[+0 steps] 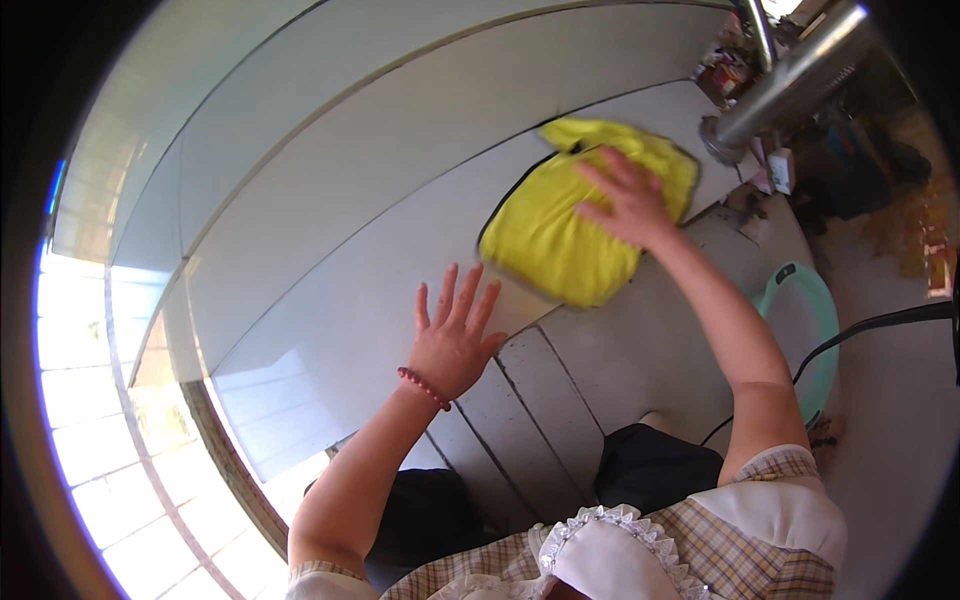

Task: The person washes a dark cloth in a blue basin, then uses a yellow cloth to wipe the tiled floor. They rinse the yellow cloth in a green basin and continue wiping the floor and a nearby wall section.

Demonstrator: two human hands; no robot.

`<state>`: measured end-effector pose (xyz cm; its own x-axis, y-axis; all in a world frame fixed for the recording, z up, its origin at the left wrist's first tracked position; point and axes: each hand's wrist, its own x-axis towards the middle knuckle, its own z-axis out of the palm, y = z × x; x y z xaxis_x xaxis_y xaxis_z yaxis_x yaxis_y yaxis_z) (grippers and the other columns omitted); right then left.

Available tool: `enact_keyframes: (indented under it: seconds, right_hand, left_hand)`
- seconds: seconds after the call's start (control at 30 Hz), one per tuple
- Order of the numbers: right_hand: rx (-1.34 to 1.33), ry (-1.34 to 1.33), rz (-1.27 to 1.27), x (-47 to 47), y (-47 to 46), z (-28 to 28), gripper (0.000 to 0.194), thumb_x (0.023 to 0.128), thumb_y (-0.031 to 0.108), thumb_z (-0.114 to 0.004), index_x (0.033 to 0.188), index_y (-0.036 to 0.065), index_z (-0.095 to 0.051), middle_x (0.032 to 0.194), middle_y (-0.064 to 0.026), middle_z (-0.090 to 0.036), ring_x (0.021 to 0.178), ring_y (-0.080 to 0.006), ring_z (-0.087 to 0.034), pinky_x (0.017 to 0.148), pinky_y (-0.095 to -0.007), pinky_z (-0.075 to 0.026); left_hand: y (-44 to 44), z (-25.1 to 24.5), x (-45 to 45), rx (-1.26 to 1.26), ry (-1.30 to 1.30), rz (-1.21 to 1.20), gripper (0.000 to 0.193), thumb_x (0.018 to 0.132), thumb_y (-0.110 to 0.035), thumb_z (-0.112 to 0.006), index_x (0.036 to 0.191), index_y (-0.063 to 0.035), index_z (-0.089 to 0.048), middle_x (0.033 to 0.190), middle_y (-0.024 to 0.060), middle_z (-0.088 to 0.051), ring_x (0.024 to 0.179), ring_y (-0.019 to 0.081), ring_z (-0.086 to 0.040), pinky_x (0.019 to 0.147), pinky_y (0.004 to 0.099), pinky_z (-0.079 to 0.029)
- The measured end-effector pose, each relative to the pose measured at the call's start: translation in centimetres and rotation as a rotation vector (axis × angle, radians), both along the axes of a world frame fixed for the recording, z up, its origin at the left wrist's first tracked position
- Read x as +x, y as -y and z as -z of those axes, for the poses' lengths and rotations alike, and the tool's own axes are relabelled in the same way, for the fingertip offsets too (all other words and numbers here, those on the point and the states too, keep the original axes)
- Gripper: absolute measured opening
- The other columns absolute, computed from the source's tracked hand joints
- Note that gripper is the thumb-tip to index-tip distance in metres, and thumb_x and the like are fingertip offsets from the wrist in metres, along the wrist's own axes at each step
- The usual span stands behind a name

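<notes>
A yellow cloth item [555, 232] with dark edging, perhaps a garment or a bag, is spread on a pale ledge [390, 240] along a wall. On its upper right part lies my right hand [626, 199], palm down with the fingers apart; it is slightly blurred. My left hand [454, 345], a red bead bracelet [424, 388] on its wrist, is flat over the ledge to the lower left of the cloth, fingers spread and holding nothing. A gap separates it from the cloth. Whether its palm touches the surface I cannot tell.
A metal pipe [787, 82] rises from the ledge's right end, near a small white box [781, 170]. At the right stands a mint-green plastic ring-shaped rim [829, 337], with a black cable [870, 326] crossing it. A tiled wall encloses the ledge's far side.
</notes>
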<state>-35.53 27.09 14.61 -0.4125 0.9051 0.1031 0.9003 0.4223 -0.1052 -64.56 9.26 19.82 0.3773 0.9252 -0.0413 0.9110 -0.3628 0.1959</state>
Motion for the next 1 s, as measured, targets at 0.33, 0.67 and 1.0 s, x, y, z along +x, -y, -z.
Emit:
enact_keyframes:
  seconds: [0.33, 0.67, 1.0]
  right_hand:
    - [0.023, 0.058, -0.031, -12.6, 2.8, 0.8, 0.077, 0.095, 0.061, -0.030, 0.149, 0.006, -0.024, 0.155, -0.0261, -0.014, 0.146, -0.0400, -0.007, 0.111, -0.0637, -0.008]
    - [0.100, -0.263, -0.217, -39.2, 16.8, -0.7, 0.065, 0.090, 0.048, -0.045, 0.143, 0.011, -0.035, 0.146, -0.0250, -0.031, 0.139, -0.0409, -0.022, 0.105, -0.0643, -0.017]
    - [-0.095, -0.080, -0.445, -28.2, 19.8, -2.9, 0.092, 0.075, 0.051, -0.069, 0.148, 0.012, -0.029, 0.155, -0.0189, -0.020, 0.144, -0.0386, -0.015, 0.108, -0.0536, -0.027]
  left_hand:
    - [0.7, -3.3, -3.6, 0.098, 0.265, 0.037, 0.069, 0.094, -0.041, -0.056, 0.149, -0.0121, -0.026, 0.156, 0.0153, -0.020, 0.145, 0.0385, -0.015, 0.114, 0.0560, -0.018]
    - [3.2, 2.8, -17.8, 0.264, 0.506, -0.585, 0.070, 0.097, -0.052, -0.036, 0.153, -0.0144, -0.017, 0.158, 0.0164, -0.015, 0.145, 0.0417, -0.010, 0.111, 0.0612, -0.012]
    - [12.8, 4.1, -13.1, 0.285, 0.114, -0.522, 0.077, 0.087, -0.067, -0.045, 0.148, -0.0212, -0.035, 0.158, 0.0138, -0.016, 0.145, 0.0442, -0.005, 0.104, 0.0748, -0.006]
